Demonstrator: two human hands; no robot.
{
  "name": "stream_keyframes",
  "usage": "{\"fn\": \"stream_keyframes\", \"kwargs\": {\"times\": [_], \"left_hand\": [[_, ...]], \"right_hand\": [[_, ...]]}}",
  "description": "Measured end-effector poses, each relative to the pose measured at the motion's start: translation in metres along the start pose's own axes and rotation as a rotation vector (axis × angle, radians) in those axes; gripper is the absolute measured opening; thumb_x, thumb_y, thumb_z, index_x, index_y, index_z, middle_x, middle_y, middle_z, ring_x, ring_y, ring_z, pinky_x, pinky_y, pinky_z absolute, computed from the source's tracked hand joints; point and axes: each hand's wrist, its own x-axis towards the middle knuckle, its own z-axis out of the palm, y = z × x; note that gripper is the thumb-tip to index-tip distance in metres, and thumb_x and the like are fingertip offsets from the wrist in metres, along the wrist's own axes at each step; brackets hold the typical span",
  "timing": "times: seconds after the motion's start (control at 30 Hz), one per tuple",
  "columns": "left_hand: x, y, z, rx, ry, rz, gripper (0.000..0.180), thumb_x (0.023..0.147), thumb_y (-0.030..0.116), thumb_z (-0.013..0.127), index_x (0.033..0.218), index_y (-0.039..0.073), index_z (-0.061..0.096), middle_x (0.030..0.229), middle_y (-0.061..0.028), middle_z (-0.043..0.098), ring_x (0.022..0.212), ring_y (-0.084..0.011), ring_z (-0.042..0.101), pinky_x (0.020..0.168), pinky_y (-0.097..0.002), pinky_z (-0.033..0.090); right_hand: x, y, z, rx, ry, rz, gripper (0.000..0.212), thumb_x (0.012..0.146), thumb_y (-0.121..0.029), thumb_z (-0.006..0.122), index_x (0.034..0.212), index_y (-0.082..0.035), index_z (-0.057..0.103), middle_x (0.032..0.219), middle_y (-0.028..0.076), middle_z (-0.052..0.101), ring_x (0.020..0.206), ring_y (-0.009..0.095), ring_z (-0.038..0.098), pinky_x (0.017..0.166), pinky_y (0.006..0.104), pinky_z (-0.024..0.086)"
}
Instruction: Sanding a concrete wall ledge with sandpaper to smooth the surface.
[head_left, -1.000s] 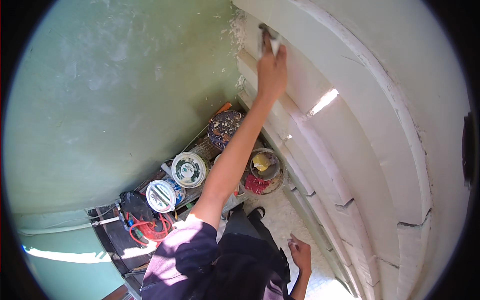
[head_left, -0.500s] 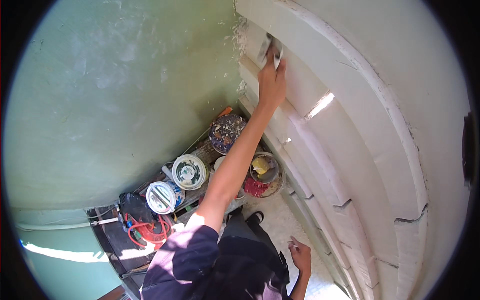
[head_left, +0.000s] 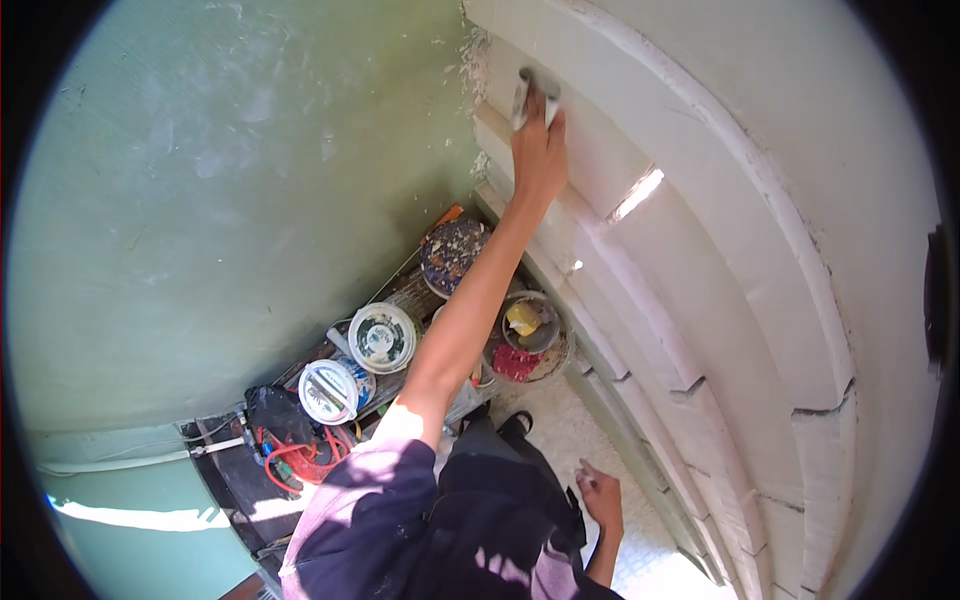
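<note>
My left hand (head_left: 541, 150) is stretched far up to the pale, ridged wall panel (head_left: 600, 140). Its fingers are closed on a folded grey-white sheet that looks like sandpaper (head_left: 549, 97), pressed to the recessed strip between two ridges, close to the corner with the green wall. The curled edges of the sheet stick out on both sides of the fingers. Low on the right, my right hand (head_left: 602, 497) hangs by my side with its fingers loosely bent and apart. White dust shows on its fingertips, and I make out nothing held in it.
Along the green wall (head_left: 230, 200), a plank bench carries lidded white buckets (head_left: 383, 338), a paint-crusted dark tub (head_left: 452, 256) and a red hose (head_left: 300, 468). A grey bowl (head_left: 545, 335) with a yellow sponge-like piece and a red cloth (head_left: 516, 364) sit beside the ridged wall.
My left hand has shifted slightly left along the panel with the folded sheet. The right hand has stayed low by my side. The view has tilted a little.
</note>
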Motion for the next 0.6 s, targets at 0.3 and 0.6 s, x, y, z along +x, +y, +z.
{"fn": "stream_keyframes", "kwargs": {"times": [0.3,0.6], "left_hand": [[-0.043,0.013,-0.025,-0.183,-0.252,-0.252,0.056,0.098,0.006,0.053,0.15,-0.008,0.037,0.155,-0.0326,0.036,0.14,-0.0494,0.039,0.112,-0.0475,0.041],[-0.041,0.06,-0.008,-0.235,-0.098,-0.2,0.053,0.104,0.016,0.052,0.15,-0.007,0.039,0.127,-0.0321,0.063,0.097,-0.0392,0.07,0.086,-0.0393,0.052]], "right_hand": [[0.007,-0.024,-0.001,0.068,0.038,-0.01,0.041,0.094,-0.02,0.061,0.133,-0.008,0.067,0.108,0.019,0.075,0.089,0.03,0.075,0.085,0.0366,0.056],[0.008,-0.043,0.009,0.069,0.069,-0.053,0.04,0.092,-0.018,0.063,0.131,-0.009,0.069,0.106,0.018,0.076,0.084,0.03,0.074,0.081,0.0375,0.056]]}}
